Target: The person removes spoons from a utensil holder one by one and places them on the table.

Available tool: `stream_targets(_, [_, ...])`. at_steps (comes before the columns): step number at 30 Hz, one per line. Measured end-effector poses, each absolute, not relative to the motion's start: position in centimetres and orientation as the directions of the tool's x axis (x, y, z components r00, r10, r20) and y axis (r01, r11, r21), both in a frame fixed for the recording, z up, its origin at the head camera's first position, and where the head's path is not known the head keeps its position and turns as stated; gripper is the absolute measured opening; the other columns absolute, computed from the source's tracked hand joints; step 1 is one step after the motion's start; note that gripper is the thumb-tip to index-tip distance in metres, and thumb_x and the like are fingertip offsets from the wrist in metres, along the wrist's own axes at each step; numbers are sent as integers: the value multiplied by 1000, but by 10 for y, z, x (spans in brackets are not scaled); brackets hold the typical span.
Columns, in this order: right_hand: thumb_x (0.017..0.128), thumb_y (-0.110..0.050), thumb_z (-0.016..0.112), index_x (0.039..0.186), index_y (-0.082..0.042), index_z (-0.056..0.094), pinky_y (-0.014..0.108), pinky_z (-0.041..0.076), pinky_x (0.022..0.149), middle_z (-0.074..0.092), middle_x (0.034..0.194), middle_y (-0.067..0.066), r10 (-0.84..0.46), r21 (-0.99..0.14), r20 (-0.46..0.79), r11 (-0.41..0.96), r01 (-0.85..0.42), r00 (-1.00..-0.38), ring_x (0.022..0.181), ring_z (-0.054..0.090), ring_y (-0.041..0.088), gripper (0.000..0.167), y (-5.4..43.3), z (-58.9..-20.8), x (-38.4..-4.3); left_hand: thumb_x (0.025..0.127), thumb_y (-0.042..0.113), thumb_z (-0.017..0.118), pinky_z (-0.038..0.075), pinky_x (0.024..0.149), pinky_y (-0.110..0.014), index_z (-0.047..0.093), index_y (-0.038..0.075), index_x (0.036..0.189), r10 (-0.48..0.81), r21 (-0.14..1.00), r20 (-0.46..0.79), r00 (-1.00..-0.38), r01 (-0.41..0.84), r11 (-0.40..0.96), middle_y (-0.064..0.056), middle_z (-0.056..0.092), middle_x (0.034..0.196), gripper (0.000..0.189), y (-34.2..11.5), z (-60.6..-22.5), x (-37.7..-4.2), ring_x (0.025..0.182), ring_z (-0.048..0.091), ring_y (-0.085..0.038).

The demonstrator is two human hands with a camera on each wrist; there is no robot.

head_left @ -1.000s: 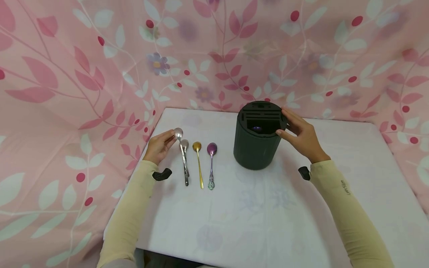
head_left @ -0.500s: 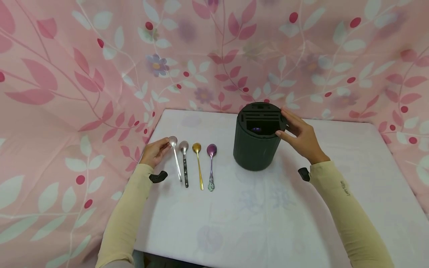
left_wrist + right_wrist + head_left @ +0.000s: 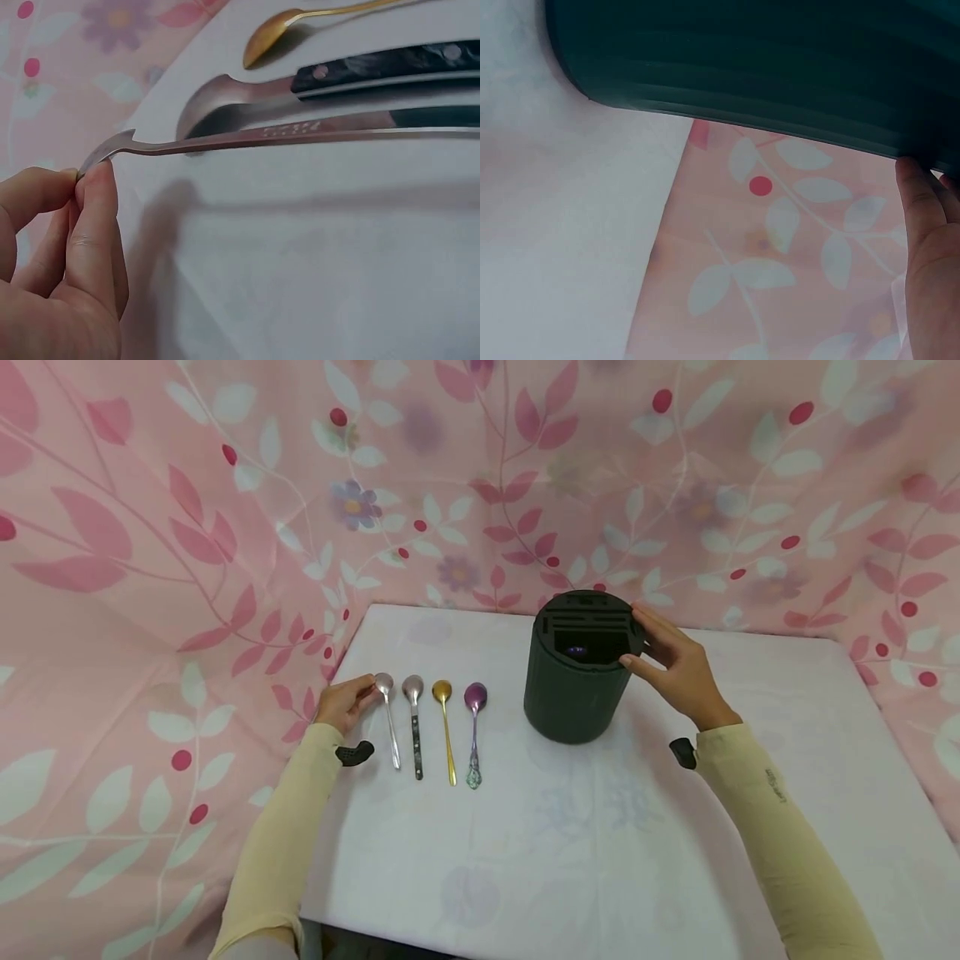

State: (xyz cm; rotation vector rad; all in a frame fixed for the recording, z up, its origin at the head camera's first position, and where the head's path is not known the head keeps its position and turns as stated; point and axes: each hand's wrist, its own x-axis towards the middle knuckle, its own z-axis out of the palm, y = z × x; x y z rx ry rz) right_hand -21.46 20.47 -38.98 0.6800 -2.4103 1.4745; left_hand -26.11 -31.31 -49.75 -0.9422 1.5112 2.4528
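Observation:
In the head view my left hand (image 3: 345, 703) pinches the bowl of a silver spoon (image 3: 389, 718) between thumb and fingers. The left wrist view shows this spoon's bowl end (image 3: 109, 148) raised above the cloth, a shadow beneath. To its right lie a spoon with a dark patterned handle (image 3: 417, 735), a gold spoon (image 3: 447, 727) and a purple spoon (image 3: 474, 727), bowls pointing away from me. My right hand (image 3: 678, 675) grips the upper right side of a dark green utensil holder (image 3: 570, 702), thumb at its rim. Something shiny and purple (image 3: 576, 650) shows inside the holder's opening.
A white cloth (image 3: 555, 860) covers the table. Pink floral fabric (image 3: 465, 485) hangs behind and along the left side. The holder has a slotted black top (image 3: 585, 610) with one larger opening towards me.
My left hand has moved left and slightly towards me, lowering the silver spoon from over the dark-handled spoon to beside it. The right hand stays at the utensil holder.

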Motion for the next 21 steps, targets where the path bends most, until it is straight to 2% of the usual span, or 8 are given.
stream_targets(5, [87,-4,73,147,-5,41,23,44,102,37,153,12,-250,-776,421,398,-489,-872,133,46,25,69,207,-389,-211,88,-2,69,51,94,-33,57,-5,131,-243,801,-545,-803,-413,-433,-11,69,104,45,-305,-499,-258,103,67,-19])
stream_targets(9, [87,-3,73,147,-4,41,24,43,102,37,153,14,-249,-772,436,390,-502,-865,133,46,26,68,208,-388,-212,88,-3,69,51,94,-34,57,-7,131,-261,816,-525,-810,-391,-426,-12,70,103,44,-302,-497,-260,103,67,-20])
stream_targets(19, [88,-2,72,148,-3,39,23,43,103,34,154,12,-277,-779,438,357,-515,-855,135,43,26,68,205,-392,-213,87,-6,69,55,86,-31,60,-8,127,-331,855,-496,-803,-386,-346,-8,68,92,41,-306,-511,-264,103,67,-21])
stream_targets(21, [88,-2,72,148,-3,39,24,43,103,34,155,10,-275,-776,442,361,-518,-854,135,43,26,68,205,-390,-213,87,-4,70,56,84,-30,61,-7,126,-338,861,-488,-805,-381,-336,-7,69,91,40,-308,-515,-267,99,68,-20])
